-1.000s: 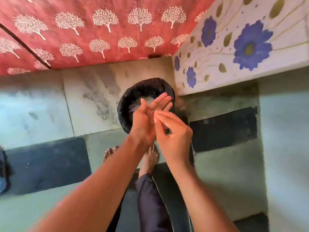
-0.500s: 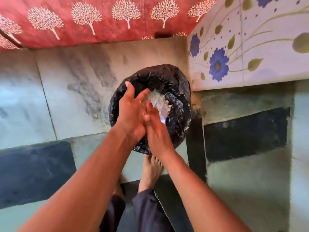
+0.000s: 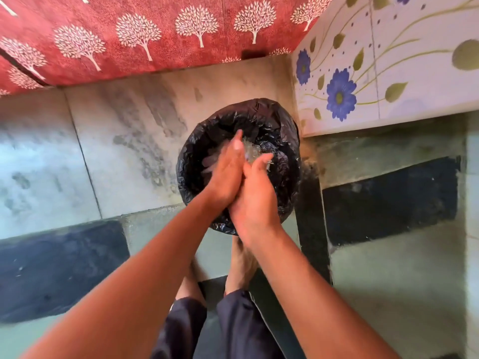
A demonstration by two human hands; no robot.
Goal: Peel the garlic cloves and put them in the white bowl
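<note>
My left hand [image 3: 226, 172] and my right hand [image 3: 252, 198] are pressed palm to palm over a bin lined with a black plastic bag [image 3: 285, 141] on the floor. The left fingers are straight and blurred; the right fingers lie along them. Pale, thin scraps [image 3: 250, 151] lie inside the bin just beyond my fingertips. No garlic clove and no white bowl is in view. Nothing shows between my palms.
The bin stands in a corner, with a red curtain with white trees [image 3: 155, 35] behind it and a wall of blue-flower tiles [image 3: 375, 73] to its right. My bare feet [image 3: 241, 263] stand on the grey and black floor tiles just before the bin.
The view has closed in on the bin. My hands have slid against each other and dropped lower over its opening; the left fingers now reach further in.
</note>
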